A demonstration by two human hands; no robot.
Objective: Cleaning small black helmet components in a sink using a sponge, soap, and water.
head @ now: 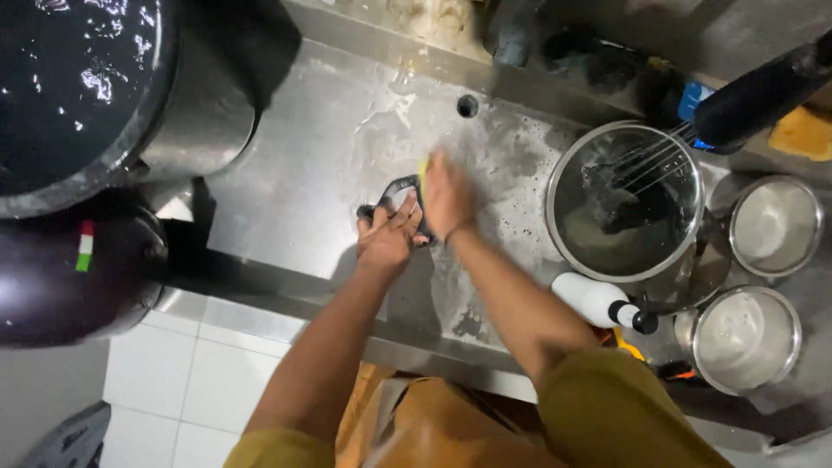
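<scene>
A whisk [650, 160] stands in the big steel pot [568, 186]; two small pots [776, 227] beside it. Left hand [386, 238] grips a dark utensil [394, 195] near the counter [303, 156] edge; right hand [446, 195] presses a yellow sponge [423, 166] on it.

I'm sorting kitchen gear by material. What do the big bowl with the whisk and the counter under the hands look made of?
The big bowl looks like stainless steel: a thin bright rim and grey reflective walls. The whisk has thin metal wires and a dark handle, probably plastic. The counter seems brushed stainless steel too, dull grey with wet, soapy streaks.
</scene>
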